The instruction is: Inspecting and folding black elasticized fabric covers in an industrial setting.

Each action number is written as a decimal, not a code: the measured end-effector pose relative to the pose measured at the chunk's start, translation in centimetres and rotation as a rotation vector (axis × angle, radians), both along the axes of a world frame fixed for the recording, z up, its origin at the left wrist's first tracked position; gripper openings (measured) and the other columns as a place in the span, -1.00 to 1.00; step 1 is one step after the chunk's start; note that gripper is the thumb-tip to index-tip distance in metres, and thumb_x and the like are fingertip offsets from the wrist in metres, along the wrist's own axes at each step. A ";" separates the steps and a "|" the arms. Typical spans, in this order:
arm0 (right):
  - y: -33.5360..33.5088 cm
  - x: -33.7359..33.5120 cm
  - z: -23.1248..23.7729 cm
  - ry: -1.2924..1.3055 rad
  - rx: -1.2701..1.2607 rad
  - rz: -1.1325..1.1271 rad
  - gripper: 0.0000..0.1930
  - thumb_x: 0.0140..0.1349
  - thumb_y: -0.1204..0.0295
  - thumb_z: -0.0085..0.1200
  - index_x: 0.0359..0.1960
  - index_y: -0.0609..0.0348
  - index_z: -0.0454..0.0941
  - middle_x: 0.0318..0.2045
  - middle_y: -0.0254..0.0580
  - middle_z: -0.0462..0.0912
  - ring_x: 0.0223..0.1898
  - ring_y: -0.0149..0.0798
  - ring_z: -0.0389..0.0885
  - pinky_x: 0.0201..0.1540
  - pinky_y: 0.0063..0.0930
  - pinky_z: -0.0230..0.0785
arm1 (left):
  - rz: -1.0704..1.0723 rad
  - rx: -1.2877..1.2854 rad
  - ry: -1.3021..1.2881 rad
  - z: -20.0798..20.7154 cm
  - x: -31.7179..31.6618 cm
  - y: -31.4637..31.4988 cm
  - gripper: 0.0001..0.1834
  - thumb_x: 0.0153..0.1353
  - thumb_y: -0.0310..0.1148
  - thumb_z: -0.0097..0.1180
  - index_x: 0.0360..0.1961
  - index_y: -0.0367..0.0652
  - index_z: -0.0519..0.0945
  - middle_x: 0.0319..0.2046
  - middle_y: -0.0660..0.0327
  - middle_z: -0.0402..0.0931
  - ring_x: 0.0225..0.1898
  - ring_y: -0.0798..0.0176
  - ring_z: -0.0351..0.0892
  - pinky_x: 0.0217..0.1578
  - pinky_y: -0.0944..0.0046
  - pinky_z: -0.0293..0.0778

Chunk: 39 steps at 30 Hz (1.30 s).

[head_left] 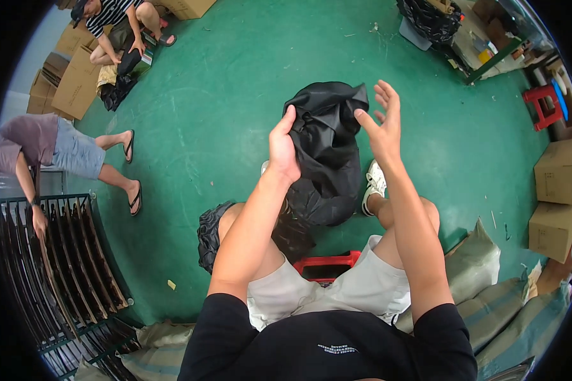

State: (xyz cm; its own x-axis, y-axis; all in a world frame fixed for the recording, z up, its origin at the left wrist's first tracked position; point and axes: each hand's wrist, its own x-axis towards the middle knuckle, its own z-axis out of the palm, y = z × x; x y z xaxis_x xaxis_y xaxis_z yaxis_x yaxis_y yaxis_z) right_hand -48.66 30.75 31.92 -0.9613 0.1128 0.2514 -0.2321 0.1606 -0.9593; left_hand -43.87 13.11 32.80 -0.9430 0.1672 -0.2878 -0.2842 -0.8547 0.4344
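Green floor [235,70]: beneath the black material [329,143]
Left hand [285,151]: gripping its edge
Right hand [385,127]: open beside it
Slip risk: may sag, only 1 hand gripping

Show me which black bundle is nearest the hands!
The glossy, floppy black bundle held by the left hand, beside the open right hand. The crumpled, plastic-looking black bundle beside the left knee lies farther away.

Crumpled black material [327,149] in left fingers [288,118]
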 end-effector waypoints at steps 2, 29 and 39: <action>0.9 -0.6 0.1 -0.266 -0.267 0.208 -0.51 0.15 0.33 0.18 0.13 0.17 0.45 0.10 -0.15 0.51 0.18 -0.22 0.40 0.18 -0.15 0.23 | -0.041 0.050 0.014 0.4 0.0 0.1 -0.40 0.43 0.06 -0.22 0.18 -0.23 0.46 0.14 0.05 0.50 0.13 0.05 0.51 0.23 0.04 0.35; 3.0 -1.9 0.6 -0.614 -0.765 0.442 -0.76 0.43 0.35 -0.05 -0.08 0.29 0.53 -0.18 -0.19 0.68 -0.22 -0.36 0.67 -0.12 -0.45 0.56 | 0.042 -0.810 0.255 -0.7 -1.6 -4.7 -0.79 0.21 -0.44 0.09 -0.21 -0.33 0.66 -0.30 0.20 0.64 -0.22 0.33 0.58 -0.11 0.35 0.44; 2.8 -2.6 -1.7 -0.339 -0.218 0.256 -0.82 0.34 0.36 0.10 -0.24 0.25 0.55 -0.43 -0.41 0.65 -0.47 -0.50 0.53 -0.34 -0.53 0.40 | 0.162 -0.546 0.149 0.8 -1.1 -2.2 -0.79 0.27 -0.36 0.15 -0.24 -0.33 0.64 -0.36 0.29 0.63 -0.33 0.42 0.54 -0.20 0.38 0.44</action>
State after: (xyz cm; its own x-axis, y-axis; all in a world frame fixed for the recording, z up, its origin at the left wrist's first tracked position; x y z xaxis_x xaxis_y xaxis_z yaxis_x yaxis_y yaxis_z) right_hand -51.21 33.57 30.18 -0.9889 -0.1228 -0.0841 0.0937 -0.0746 -0.9928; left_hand -44.96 10.96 33.56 -0.9810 -0.1172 -0.1545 -0.0712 -0.5233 0.8491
